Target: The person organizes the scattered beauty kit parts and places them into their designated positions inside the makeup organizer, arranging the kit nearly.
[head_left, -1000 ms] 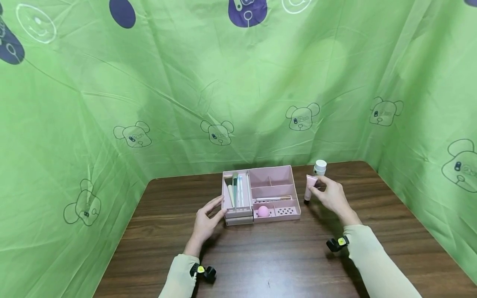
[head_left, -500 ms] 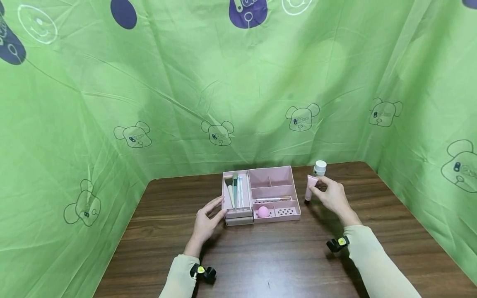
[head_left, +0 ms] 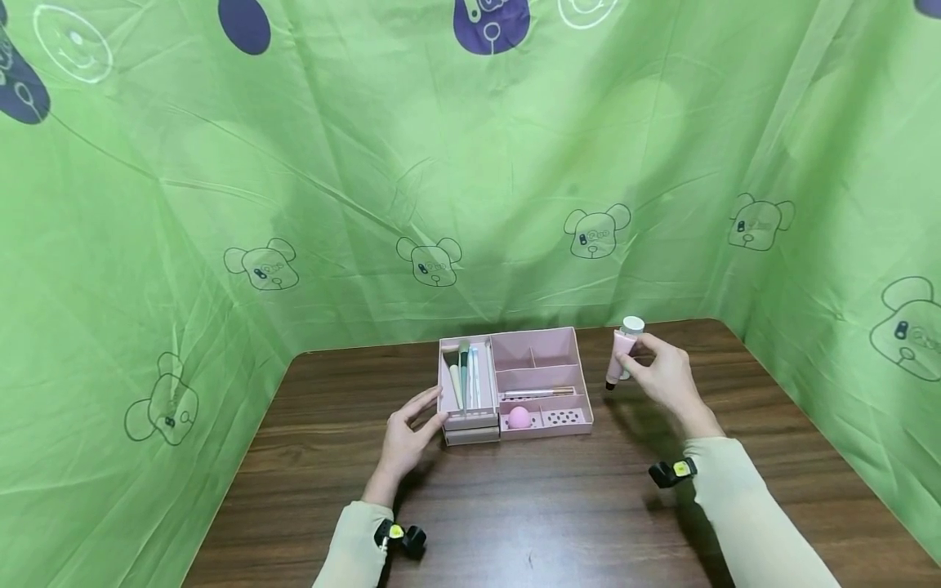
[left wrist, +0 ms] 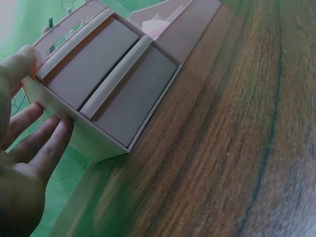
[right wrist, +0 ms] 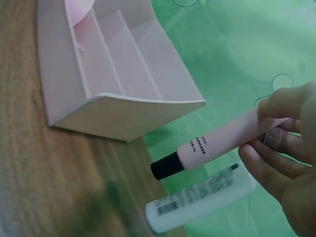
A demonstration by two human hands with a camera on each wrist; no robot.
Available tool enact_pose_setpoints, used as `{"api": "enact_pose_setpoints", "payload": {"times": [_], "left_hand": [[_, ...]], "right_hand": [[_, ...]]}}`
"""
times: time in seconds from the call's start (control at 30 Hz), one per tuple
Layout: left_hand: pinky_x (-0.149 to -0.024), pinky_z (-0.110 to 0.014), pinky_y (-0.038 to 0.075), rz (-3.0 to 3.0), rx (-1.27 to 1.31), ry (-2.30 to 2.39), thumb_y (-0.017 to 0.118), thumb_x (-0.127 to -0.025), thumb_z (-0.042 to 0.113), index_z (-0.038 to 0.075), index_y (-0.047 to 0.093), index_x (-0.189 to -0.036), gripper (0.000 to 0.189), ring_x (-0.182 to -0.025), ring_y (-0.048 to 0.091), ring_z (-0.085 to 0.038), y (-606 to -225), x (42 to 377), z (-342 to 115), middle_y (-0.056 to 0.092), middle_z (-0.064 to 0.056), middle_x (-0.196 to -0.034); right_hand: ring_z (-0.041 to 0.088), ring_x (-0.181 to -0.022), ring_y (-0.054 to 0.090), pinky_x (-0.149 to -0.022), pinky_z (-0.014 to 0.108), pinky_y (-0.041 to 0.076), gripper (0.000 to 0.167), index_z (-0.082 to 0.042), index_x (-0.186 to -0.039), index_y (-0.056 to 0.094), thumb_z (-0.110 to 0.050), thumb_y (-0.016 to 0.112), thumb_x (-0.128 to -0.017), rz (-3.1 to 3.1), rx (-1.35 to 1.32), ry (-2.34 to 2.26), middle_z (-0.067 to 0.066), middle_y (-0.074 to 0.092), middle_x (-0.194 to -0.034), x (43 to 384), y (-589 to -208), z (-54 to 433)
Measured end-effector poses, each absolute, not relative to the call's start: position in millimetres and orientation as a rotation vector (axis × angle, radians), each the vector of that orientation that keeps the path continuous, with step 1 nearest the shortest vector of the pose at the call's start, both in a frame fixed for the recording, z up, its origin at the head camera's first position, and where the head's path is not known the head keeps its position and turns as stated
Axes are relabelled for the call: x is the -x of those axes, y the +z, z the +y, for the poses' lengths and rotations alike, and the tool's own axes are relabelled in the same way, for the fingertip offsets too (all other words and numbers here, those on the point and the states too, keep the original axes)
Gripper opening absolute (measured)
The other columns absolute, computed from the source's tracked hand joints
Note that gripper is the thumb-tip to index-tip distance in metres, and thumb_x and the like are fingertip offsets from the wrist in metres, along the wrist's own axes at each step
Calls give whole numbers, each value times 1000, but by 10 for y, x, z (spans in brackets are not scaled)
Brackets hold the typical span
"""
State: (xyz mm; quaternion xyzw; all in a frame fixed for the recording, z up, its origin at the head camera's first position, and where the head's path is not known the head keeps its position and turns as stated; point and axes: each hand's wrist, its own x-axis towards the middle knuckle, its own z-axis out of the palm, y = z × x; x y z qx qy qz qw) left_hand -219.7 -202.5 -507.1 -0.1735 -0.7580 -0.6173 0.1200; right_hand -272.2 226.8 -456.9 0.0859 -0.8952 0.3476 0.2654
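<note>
My right hand point(head_left: 667, 377) pinches a pink squeeze tube point(head_left: 621, 351) near its flat end, to the right of the pink desktop organizer. In the right wrist view, the tube point(right wrist: 217, 140) has printed lettering and its black cap point(right wrist: 167, 166) points down. Behind the tube stands a white bottle point(right wrist: 202, 197), apart from the organizer. With fingers fairly straight, my left hand point(head_left: 404, 441) touches the organizer's point(head_left: 470, 422) left side. In the left wrist view, its thumb lies at the upper front corner, and its fingertips point(left wrist: 64, 123) meet the side wall.
Brushes point(head_left: 464, 376) and slim sticks lie in the organizer's top left tray. A silver-and-gold pen-like tube point(head_left: 540, 393) and a pink ball point(head_left: 519, 417) sit in its right compartments. Two drawers point(left wrist: 131, 89) face front. Green cloth point(head_left: 470, 163) hangs around the wooden table point(head_left: 529, 506).
My right hand has moved slightly back and right with the pink tube, bringing it in front of the white bottle. The left hand and the organizer stay in place.
</note>
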Motion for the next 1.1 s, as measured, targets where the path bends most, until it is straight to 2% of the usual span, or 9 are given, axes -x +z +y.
{"api": "enact_pose_setpoints", "payload": {"times": [0.17, 0.37, 0.5, 0.67, 0.8, 0.9, 1.0, 1.1], "left_hand": [[-103, -59, 43, -2205, 519, -1794, 72, -88, 8, -4, 60, -128, 44, -121, 58, -33, -5091, 2213, -2029, 58, -19, -135], [-104, -59, 42, -2198, 529, -1787, 71, -88, 7, -4, 60, -128, 43, -122, 57, -36, -5087, 2203, -2026, 58, -20, -135], [-105, -61, 41, -2185, 542, -1799, 71, -88, 5, -6, 59, -128, 43, -122, 56, -39, -5077, 2201, -2019, 57, -22, -135], [-104, -59, 42, -2187, 538, -1797, 71, -88, 5, -7, 59, -128, 43, -122, 56, -38, -5077, 2202, -2020, 57, -23, -135], [-104, -38, 48, -2201, 531, -1763, 71, -88, 6, -6, 60, -128, 43, -122, 57, -37, -5079, 2210, -2025, 57, -24, -134], [-103, -28, 48, -2208, 529, -1770, 71, -88, 6, -6, 60, -128, 43, -122, 57, -37, -5079, 2205, -2029, 57, -24, -135], [-105, -39, 48, -2208, 528, -1779, 71, -88, 6, -7, 59, -128, 43, -122, 57, -38, -5076, 2197, -2029, 57, -24, -135], [-104, -54, 44, -2205, 529, -1777, 71, -88, 6, -7, 60, -128, 43, -122, 57, -37, -5069, 2197, -2027, 57, -23, -134]], "right_hand": [[28, -76, 67, -65, 29, 49, 15, -7, -92, 69, -17, 75, -83, -2374, -266, 920, 15, 73, -83, 2742, -4412, 2235], [28, -77, 69, -66, 12, 45, 22, -8, -102, 72, -21, 75, -84, -2341, -301, 962, 12, 74, -86, 2792, -4231, 2141], [30, -79, 71, -67, 5, 47, 26, -7, -106, 72, -23, 75, -85, -2330, -319, 1031, 13, 74, -88, 2825, -4142, 2049], [26, -79, 70, -68, 9, 54, 27, -7, -106, 72, -22, 75, -85, -2313, -355, 1076, 13, 74, -90, 2882, -4064, 1898], [26, -81, 70, -74, 18, 55, 28, -8, -107, 72, -23, 76, -84, -2312, -376, 1085, 11, 74, -91, 2936, -4006, 1771], [28, -81, 69, -75, 33, 55, 30, -9, -109, 71, -25, 76, -84, -2323, -383, 1095, 12, 74, -92, 2974, -3983, 1684], [29, -82, 69, -75, 42, 58, 29, -7, -109, 70, -22, 76, -85, -2334, -408, 1139, 14, 74, -94, 3018, -3981, 1601], [27, -83, 71, -76, 41, 61, 26, -5, -107, 70, -19, 75, -86, -2332, -449, 1199, 14, 73, -94, 3059, -3987, 1514]]}}
